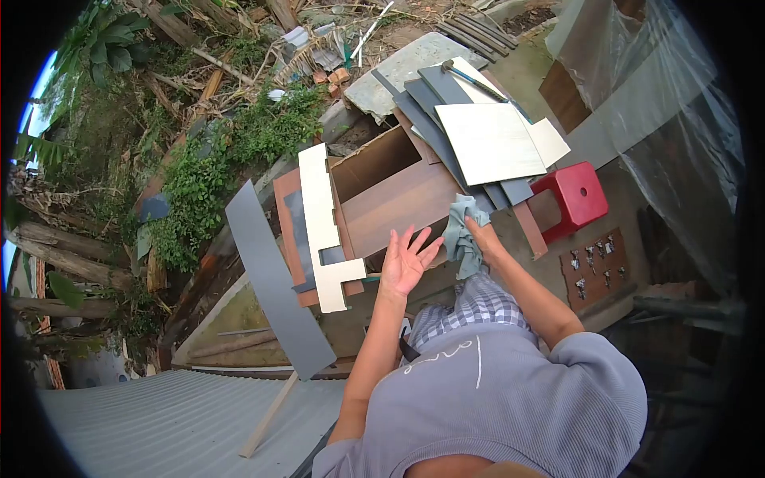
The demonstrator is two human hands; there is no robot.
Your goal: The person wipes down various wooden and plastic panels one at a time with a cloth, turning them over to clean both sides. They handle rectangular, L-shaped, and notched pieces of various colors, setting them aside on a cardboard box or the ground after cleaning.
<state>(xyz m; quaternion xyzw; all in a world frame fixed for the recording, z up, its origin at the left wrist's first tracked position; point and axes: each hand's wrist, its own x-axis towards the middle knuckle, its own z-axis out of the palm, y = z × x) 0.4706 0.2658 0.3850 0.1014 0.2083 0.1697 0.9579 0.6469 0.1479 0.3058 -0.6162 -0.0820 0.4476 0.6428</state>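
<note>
My left hand (408, 261) is raised palm up with its fingers spread, and it holds nothing. Beside it, my right hand (483, 236) grips a crumpled grey-green cloth (462, 236), which hangs down over my checked trousers. Both hands are in front of a brown wooden panel (398, 209). To the left of that panel is a cream board with cut-out notches (320, 231). Grey boards (443, 131) and a square white board (490, 143) are stacked beyond the right hand.
A red plastic stool (575, 205) stands at the right, near a brown board with metal hardware pieces (594, 267). A hammer (474, 82) lies on the stacked boards. One long grey board (279, 279) leans at the left, above corrugated roofing (151, 414).
</note>
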